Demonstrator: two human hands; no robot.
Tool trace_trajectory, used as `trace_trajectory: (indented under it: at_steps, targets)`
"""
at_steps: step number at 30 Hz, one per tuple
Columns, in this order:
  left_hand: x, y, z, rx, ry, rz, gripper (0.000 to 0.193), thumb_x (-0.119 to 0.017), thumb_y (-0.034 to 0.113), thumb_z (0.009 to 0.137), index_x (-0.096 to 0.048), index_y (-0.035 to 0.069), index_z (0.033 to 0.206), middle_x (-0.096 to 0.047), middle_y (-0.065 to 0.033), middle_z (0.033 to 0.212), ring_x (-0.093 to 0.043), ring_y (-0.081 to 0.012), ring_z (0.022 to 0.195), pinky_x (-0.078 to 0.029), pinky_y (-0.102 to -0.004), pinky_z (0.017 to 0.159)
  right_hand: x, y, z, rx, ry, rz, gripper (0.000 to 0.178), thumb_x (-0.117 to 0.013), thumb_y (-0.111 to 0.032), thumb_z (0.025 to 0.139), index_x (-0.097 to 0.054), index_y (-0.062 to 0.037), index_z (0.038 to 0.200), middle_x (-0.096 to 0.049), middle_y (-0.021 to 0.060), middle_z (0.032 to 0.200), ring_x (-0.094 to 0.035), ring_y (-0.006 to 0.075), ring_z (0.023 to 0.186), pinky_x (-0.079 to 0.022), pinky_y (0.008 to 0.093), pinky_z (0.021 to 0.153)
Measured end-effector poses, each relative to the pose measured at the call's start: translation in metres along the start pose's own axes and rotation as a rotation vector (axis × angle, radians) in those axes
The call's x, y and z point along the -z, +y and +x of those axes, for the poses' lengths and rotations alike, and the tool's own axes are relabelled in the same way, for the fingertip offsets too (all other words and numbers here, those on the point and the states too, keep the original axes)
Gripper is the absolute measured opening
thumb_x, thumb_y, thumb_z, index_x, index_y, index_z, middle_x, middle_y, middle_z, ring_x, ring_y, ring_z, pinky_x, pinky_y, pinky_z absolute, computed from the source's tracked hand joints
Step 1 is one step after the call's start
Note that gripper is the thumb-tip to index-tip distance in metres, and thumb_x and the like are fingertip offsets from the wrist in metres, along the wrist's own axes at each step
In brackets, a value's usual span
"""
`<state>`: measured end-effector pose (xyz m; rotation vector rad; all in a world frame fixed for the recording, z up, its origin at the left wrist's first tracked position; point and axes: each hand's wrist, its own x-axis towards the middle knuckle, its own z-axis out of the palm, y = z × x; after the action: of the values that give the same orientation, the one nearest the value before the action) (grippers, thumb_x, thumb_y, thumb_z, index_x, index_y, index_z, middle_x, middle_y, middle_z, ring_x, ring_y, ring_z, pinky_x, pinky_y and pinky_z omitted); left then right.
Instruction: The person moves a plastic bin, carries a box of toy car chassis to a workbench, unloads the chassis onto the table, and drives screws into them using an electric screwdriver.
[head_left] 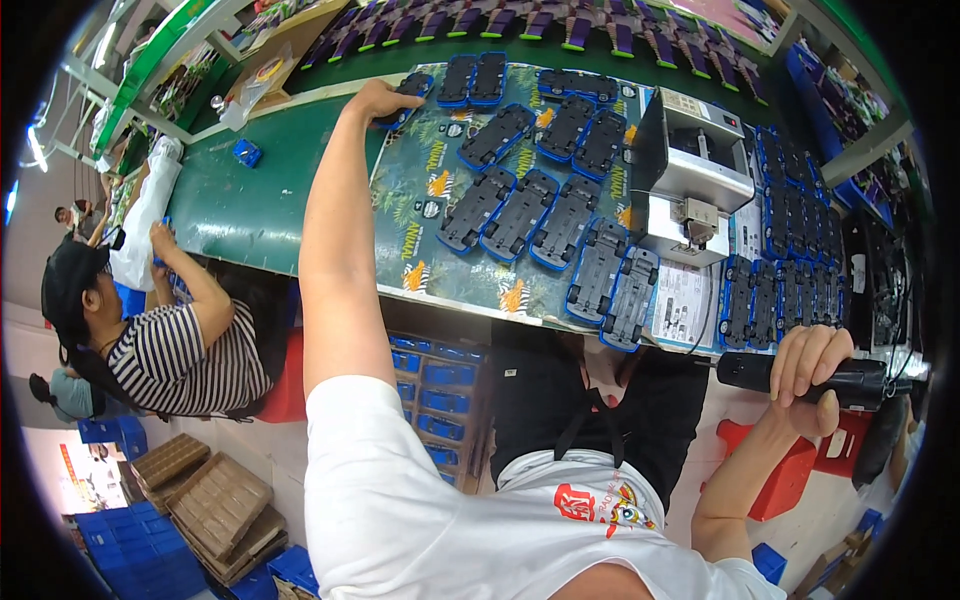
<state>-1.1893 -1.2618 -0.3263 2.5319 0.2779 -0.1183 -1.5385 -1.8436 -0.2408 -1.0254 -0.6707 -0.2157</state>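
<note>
My left hand reaches to the far left of a printed animal-pattern sheet, its fingers closed on a toy car with a dark underside and blue body. Low at the right, my right hand wraps round a black electric screwdriver, which lies roughly level and points left. Several more toy cars rest wheels-up on the sheet between my hands, their black undersides showing. A silver metal machine, likely a screw feeder, stands on the table right of them.
More upturned cars stand in rows right of the machine. One blue car sits on the green tabletop. Beyond runs a belt with purple-and-green pieces. A co-worker in a striped top sits at left. Below are a crate and red stool.
</note>
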Motion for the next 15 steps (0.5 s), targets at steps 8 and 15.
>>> trace_trajectory:
  at_steps: [8,15]
  targets:
    - [0.012,-0.026,-0.083,0.155,-0.018,-0.268,0.06,-0.092,0.036,0.065,-0.068,-0.006,0.102,-0.069,-0.0098,0.088,-0.066,-0.0198,0.069,-0.053,-0.0323,0.062,0.023,0.004,0.001,0.017,-0.014,0.028,0.026,-0.074,-0.021,0.083,-0.053,-0.0077,0.087,-0.055,0.0024,0.072,-0.053,0.0079,0.047,-0.05,0.0198,0.048]
    - [-0.011,-0.02,-0.279,0.106,-0.044,-1.084,0.038,-0.072,0.024,0.094,-0.055,0.004,0.122,-0.065,-0.0113,0.104,-0.07,-0.0228,0.081,-0.063,-0.0372,0.068,0.044,0.005,-0.005,0.005,0.015,0.058,0.029,-0.073,-0.027,0.086,-0.05,-0.009,0.091,-0.051,0.0016,0.075,-0.048,0.0068,0.053,-0.044,0.0186,0.054]
